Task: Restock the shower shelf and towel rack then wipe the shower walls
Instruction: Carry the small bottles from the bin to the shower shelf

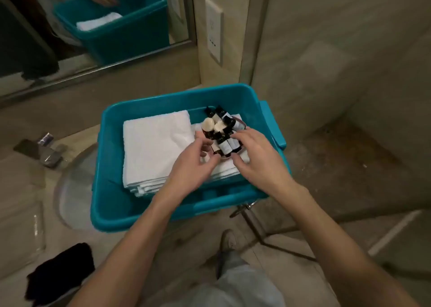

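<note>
A teal plastic bin [112, 157] stands on the counter beside the basin. Inside it lie folded white towels [158, 148]. A small clear tray [242, 126] packed with several dark toiletry bottles [225, 144] sits on the right-hand towels. My left hand [193, 164] curls around the tray's near left side, thumb at its front rim and fingertips against the bottles. My right hand [256, 157] grips the near right side, fingers over the bottles and thumb at the rim. The tray's near edge is hidden by my hands.
A mirror [28, 38] at upper left reflects the bin and a hand. A wall socket [214, 31] sits right of it. A round basin [70, 190], a tap [49, 152] and a black cloth [60, 276] are on the left. A metal rack [251, 225] and tiled floor lie below the bin.
</note>
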`<action>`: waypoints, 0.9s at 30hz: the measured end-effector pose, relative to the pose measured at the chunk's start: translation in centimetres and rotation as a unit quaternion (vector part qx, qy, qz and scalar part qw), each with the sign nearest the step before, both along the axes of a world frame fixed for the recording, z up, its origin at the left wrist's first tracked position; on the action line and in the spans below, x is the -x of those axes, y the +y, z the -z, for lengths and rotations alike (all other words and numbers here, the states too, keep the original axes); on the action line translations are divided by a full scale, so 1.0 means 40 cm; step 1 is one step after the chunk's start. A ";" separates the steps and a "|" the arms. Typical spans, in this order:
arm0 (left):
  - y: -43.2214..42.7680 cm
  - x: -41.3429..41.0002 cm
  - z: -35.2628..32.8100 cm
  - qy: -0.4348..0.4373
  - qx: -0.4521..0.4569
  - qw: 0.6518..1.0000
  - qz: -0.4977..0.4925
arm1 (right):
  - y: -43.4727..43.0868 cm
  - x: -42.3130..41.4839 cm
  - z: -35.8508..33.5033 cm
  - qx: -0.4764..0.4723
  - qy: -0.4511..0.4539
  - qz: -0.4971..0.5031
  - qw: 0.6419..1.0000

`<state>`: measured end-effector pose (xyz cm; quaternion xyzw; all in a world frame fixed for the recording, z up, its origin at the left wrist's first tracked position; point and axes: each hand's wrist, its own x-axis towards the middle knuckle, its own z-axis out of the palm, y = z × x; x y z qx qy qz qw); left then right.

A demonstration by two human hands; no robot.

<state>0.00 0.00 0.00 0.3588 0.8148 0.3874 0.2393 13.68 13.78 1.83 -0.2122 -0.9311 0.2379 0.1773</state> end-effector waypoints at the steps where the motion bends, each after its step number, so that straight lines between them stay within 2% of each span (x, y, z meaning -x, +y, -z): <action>1: 0.020 0.016 0.008 0.056 0.009 0.998 0.006 | 0.026 0.020 0.012 -0.015 -0.005 -0.019 1.000; 4: 0.070 0.047 0.038 0.190 0.079 0.978 0.033 | 0.095 0.079 0.028 -0.066 -0.068 -0.068 0.993; 9: 0.135 0.082 0.087 0.300 0.157 0.940 -0.032 | 0.172 0.177 0.047 -0.151 -0.144 -0.138 0.968; 12: 0.163 0.098 0.110 0.318 0.188 0.928 -0.044 | 0.197 0.220 0.059 -0.161 -0.171 -0.176 0.956; 17: 0.187 0.097 0.122 0.311 0.192 0.928 -0.072 | 0.206 0.247 0.073 -0.166 -0.196 -0.215 0.942; 27: 0.208 0.093 0.112 0.299 0.234 0.920 -0.101 | 0.214 0.232 0.088 -0.141 -0.229 -0.241 0.932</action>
